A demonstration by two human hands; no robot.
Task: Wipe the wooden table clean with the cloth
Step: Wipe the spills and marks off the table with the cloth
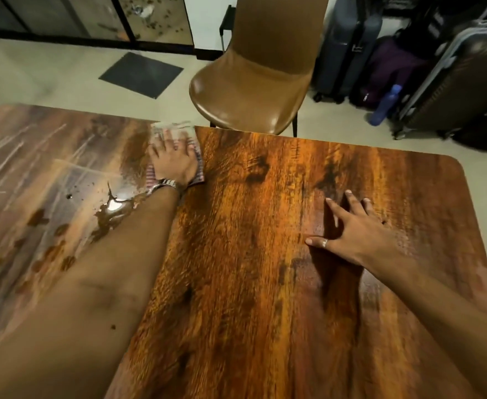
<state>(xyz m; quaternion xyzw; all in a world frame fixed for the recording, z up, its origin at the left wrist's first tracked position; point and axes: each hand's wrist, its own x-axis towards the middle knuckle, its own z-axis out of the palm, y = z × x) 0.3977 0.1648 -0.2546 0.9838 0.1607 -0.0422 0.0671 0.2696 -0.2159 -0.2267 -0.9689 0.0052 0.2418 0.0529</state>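
A wooden table [265, 254] with dark grain fills the lower view. My left hand [173, 161] lies flat on a striped cloth [198, 171] near the table's far edge, pressing it onto the wood; a metal watch sits on that wrist. A brown liquid spill [112, 210] with scattered drops and smears lies on the glossy left part of the table, beside my left forearm. My right hand [354, 226], with a ring on the thumb, rests flat on the right half of the table, fingers spread and holding nothing.
A brown chair [254, 82] stands just beyond the table's far edge. Suitcases [452, 76] and a blue bottle [386, 105] stand on the floor at the right. A dark mat [141, 73] lies on the floor at the back left.
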